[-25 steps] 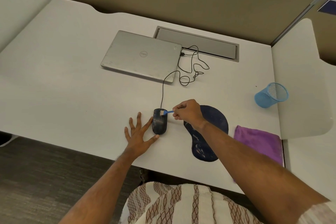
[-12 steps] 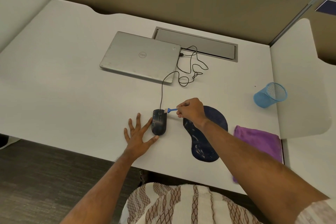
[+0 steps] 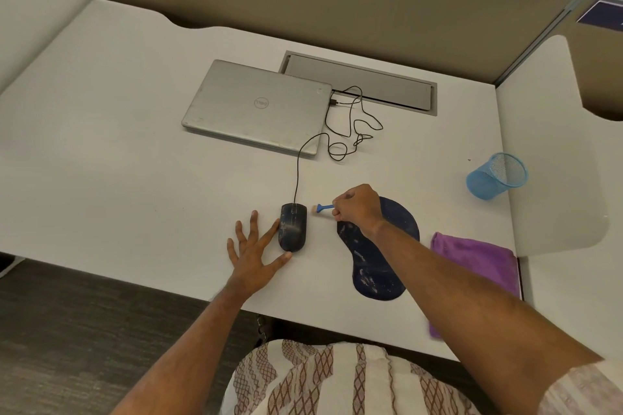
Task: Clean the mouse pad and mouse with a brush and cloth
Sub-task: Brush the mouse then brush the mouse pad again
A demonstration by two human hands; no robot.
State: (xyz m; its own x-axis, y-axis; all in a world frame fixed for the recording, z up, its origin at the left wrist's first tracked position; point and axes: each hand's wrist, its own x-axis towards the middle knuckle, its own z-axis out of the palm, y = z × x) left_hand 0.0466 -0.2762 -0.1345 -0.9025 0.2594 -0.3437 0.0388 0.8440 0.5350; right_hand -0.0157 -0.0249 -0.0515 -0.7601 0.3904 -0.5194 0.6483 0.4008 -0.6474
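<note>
Blue brush [image 3: 324,207] gripped in the right hand [image 3: 357,207], spread left hand [image 3: 251,249] barely bracing the mouse [image 3: 293,227], so a hard sweep could skid it sideways imo.

The mouse [image 3: 293,227] is showing dark matt plastic, smudged whitish. The brush [image 3: 325,207] is showing blue plastic. The mouse pad [image 3: 377,276] is looking dull and flecked, the cloth [image 3: 478,259] soft and fuzzy, the laptop [image 3: 256,104] brushed metal.
</note>
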